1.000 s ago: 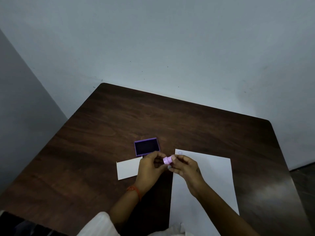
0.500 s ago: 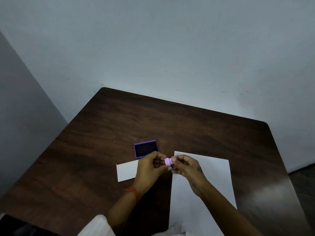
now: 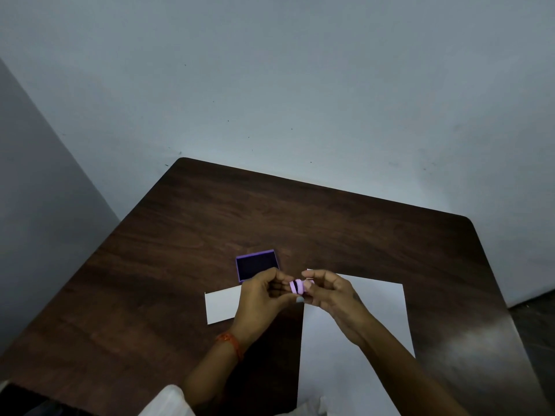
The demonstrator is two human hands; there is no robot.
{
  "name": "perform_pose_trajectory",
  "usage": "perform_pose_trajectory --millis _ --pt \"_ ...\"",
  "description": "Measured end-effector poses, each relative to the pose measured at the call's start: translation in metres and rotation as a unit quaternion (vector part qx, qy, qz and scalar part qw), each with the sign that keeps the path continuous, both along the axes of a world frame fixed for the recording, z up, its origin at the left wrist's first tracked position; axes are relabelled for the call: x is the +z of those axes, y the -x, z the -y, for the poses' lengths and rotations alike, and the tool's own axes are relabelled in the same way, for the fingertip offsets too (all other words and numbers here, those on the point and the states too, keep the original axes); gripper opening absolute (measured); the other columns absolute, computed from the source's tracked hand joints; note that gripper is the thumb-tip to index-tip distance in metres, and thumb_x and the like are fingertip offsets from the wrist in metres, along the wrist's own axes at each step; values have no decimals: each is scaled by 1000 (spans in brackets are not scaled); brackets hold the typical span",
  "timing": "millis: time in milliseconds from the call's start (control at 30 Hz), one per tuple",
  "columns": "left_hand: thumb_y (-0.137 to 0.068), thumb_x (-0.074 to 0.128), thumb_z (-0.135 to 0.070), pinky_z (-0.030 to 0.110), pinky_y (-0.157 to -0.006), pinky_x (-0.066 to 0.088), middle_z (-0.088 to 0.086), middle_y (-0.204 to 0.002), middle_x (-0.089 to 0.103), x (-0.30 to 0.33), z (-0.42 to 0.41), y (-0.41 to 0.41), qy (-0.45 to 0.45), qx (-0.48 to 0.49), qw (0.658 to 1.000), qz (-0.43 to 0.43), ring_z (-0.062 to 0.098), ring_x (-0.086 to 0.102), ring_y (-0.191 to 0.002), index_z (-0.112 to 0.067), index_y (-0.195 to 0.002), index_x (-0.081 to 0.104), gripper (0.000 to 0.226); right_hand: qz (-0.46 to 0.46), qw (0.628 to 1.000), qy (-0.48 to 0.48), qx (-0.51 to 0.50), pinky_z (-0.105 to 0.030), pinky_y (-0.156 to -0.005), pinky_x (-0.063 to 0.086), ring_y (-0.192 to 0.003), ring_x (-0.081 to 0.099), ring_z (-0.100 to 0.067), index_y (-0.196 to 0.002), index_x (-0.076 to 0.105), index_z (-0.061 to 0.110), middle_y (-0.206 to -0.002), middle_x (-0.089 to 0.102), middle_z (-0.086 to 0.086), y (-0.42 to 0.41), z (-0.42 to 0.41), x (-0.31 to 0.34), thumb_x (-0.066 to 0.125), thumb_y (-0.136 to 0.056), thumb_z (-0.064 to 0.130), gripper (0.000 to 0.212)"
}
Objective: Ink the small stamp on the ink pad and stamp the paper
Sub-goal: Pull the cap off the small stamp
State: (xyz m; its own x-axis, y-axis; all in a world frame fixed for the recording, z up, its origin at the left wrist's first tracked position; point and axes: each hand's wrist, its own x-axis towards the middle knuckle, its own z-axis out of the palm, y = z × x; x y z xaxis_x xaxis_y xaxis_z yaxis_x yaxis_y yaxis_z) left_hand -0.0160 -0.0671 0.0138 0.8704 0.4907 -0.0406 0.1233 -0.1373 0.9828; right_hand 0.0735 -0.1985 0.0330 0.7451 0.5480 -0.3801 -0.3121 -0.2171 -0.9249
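Above the near middle of the tabletop (image 3: 330, 223), the small stamp (image 3: 298, 287) was held in the air between both hands, its long axis lying roughly left to right. A dark gap showed across its pink body, as though a cap and the body were parted a little; whether they were fully apart could not be told. The left hand (image 3: 264, 298) had its fingers (image 3: 282, 279) closed on the left end, and the right hand (image 3: 333, 292) pinched the right end in the same way. The ink pad (image 3: 257, 265) lay open just beyond the left hand, so that hand was the nearer to it. The paper (image 3: 375, 310) lay under and beyond the right hand, with the stamp over its near left corner. Counted: one stamp, one ink pad, one large sheet, and one small white card (image 3: 220, 307) left of the left hand. No print could be made out on the sheet, so inking was probably the next step.
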Motion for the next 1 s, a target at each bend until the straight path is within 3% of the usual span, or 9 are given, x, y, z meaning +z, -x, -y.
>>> perform_pose_trajectory --millis 167,300,400,567,700,833,1000 --pt "-67 80 -11 11 -72 53 -6 -85 74 1 0 -1 34 0 999 -13 6 69 -82 -24 -84 68 24 -82 996 -27 -33 -18 -64 58 -81 71 -19 -90 70 13 -90 73 -6 -4 3 2 66 -82 15 9" --pt "-67 78 -5 18 -75 55 -4 -94 71 -4 -4 0 90 16 995 -41 9 68 -88 -24 -93 65 34 -255 950 -149 -102 -23 -62 60 -73 73 -17 -81 76 8 -83 77 -10 -9 11 3 60 -85 4 17" --pt "-70 76 -5 14 -75 51 -7 -102 68 -13 -3 1 76 12 994 -84 8 65 -94 -28 -96 62 37 -317 920 -196 -122 -25 -61 61 -73 74 -20 -81 75 2 -85 77 -15 -8 14 4 65 -74 3 12" --pt "-74 75 -15 6 -71 43 -9 -97 66 -32 3 -1 -19 8 993 -116 4 62 -88 -27 -89 65 22 -351 900 -219 -135 -30 -66 61 -77 74 -25 -95 69 -2 -92 75 -20 -7 15 3 69 -63 3 33" --pt "-74 75 -13 -3 -69 41 -7 -99 65 -45 5 -3 -124 -16 985 -119 0 57 -83 -18 -95 67 24 -351 897 -238 -124 -29 -63 62 -80 74 -26 -90 73 -1 -93 75 -19 -6 15 3 67 -65 2 26" --pt "-75 73 -14 12 -84 42 1 -104 70 -54 5 -4 -185 -31 975 -121 12 61 -95 -15 -96 68 22 -341 902 -245 -106 -29 -62 62 -82 74 -25 -85 75 3 -90 76 -16 -4 14 5 63 -66 2 22" --pt "-76 73 -21 10 -86 36 -2 -110 66 -53 2 -2 -229 -38 967 -109 11 57 -103 -18 -100 66 25 -338 902 -247 -100 -28 -62 62 -81 74 -24 -84 76 4 -89 77 -15 -4 14 5 63 -67 3 22"
